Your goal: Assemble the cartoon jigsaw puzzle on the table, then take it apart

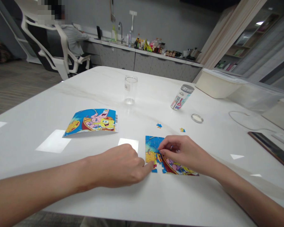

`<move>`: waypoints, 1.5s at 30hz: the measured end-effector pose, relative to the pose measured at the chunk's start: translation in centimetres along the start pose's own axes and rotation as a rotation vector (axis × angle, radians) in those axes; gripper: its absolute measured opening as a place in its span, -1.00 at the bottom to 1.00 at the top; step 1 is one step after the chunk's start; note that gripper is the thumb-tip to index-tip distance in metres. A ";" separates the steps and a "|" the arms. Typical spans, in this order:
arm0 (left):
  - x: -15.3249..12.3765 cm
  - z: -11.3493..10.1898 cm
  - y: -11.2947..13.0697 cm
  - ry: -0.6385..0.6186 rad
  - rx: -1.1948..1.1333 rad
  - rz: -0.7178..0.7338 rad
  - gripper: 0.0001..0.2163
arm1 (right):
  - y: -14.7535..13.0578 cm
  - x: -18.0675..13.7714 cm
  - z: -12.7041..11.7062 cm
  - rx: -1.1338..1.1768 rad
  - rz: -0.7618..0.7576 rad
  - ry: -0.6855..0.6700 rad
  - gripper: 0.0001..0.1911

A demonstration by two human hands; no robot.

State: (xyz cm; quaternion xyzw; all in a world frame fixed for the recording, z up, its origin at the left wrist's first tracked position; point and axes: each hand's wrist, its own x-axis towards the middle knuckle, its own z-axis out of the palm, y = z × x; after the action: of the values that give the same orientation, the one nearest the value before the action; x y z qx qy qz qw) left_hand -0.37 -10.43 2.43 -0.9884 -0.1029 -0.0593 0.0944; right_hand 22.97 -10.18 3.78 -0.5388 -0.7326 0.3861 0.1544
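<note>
Jigsaw (151, 142): glossy, interlocking, near, right of centre
Left hand (123, 165): curled, one finger touching jigsaw
Right hand (180, 149): fingertips narrow, over jigsaw
Either grip: cannot tell
Clear jar (132, 93): cylindrical, far; label (127, 87) unreadable

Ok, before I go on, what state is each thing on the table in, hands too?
Puzzle: partly assembled, gap at near edge
Blue piece: loose
Yellow-and-blue piece: loose
Picture sheet: curled, printed side up
Clear jar: upright, lidless
Printed canister: upright, capped
Metal lid: off, lying flat
Left hand: index finger on puzzle
Right hand: fingers at puzzle, grip unclear
</note>
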 end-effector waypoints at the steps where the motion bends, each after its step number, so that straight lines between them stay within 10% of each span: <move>1: 0.0 0.0 0.0 0.012 -0.007 -0.001 -0.81 | -0.1 -0.1 -0.2 -0.046 -0.035 0.017 -0.88; 11: 0.1 -0.1 0.0 -0.031 0.007 0.006 -0.84 | -0.2 -0.4 0.0 -0.191 -0.133 -0.064 -0.84; 19: 0.1 -0.1 0.0 -0.010 0.013 0.006 -0.88 | -0.2 -0.1 -0.5 0.178 0.039 -0.184 -0.86; 45: 0.0 -0.1 -0.2 -0.021 0.017 0.011 -0.85 | -0.2 -0.1 -0.4 0.117 0.088 -0.075 -0.87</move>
State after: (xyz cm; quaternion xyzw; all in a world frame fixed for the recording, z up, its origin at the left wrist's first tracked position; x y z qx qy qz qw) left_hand -0.39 -10.30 2.56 -0.9887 -0.0992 -0.0474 0.1019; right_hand 23.11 -10.08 4.24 -0.5459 -0.6896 0.4545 0.1410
